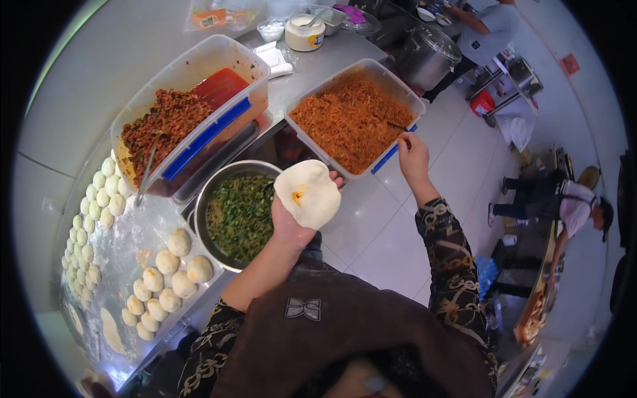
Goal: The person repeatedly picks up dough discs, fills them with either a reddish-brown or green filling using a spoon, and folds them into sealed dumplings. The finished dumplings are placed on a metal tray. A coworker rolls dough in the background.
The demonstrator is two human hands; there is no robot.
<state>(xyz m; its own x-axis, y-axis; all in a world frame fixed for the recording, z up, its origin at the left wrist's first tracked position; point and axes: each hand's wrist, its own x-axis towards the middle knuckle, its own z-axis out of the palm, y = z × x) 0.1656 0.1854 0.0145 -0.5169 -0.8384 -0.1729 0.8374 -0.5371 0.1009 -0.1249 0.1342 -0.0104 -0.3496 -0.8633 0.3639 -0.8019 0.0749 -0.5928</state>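
Observation:
My left hand (pixel 289 219) holds a flat round dough wrapper (pixel 318 199) on its palm, fingertips showing past the right edge. A small orange smear marks the dough. My right hand (pixel 414 155) has curled fingers at the right rim of a plastic tub of orange shredded filling (pixel 353 124). A dark utensil handle (pixel 397 125) lies in that filling just above my fingers; whether they touch it cannot be told. Left of the dough stands a steel pot of chopped green filling (pixel 239 216). Beyond it, a larger tub holds red-brown diced filling (pixel 164 119) with a metal utensil.
Filled dough buns (pixel 169 301) and rows of smaller dough pieces (pixel 103 197) lie on the floured worktop (pixel 119 263). A cream-coloured jar (pixel 304 37) stands at the back. One person (pixel 490 35) is near a large steel pot (pixel 429 57), another (pixel 575 209) at the far right.

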